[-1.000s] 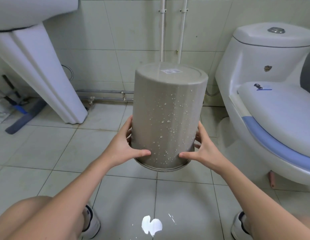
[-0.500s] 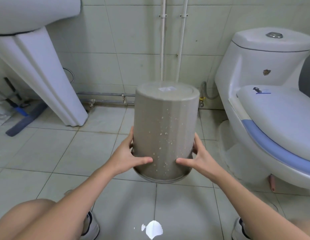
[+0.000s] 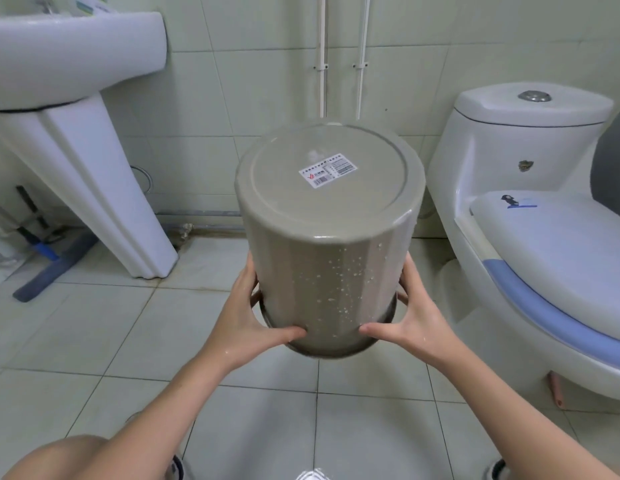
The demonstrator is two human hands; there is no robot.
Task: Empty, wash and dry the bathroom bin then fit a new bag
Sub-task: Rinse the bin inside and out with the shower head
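A grey-beige plastic bin [image 3: 322, 244] hangs upside down above the tiled floor, its base tipped toward me with a white barcode label [image 3: 327, 174] on it. Water drops cover its side. My left hand [image 3: 248, 318] grips the bin's left side near the rim, thumb across the front. My right hand [image 3: 410, 315] grips the right side the same way. The bin's opening faces down and its inside is hidden.
A white pedestal sink [image 3: 76, 109] stands at the left, a floor squeegee [image 3: 49, 268] behind it. A white toilet [image 3: 544, 216] with a blue-edged seat fills the right. Two pipes [image 3: 341, 57] run up the tiled wall. My knee [image 3: 59, 459] and shoes show at the bottom.
The bin has been lifted and its base tilted toward me, so the labelled bottom now faces the camera. Both hands keep the same hold near the rim.
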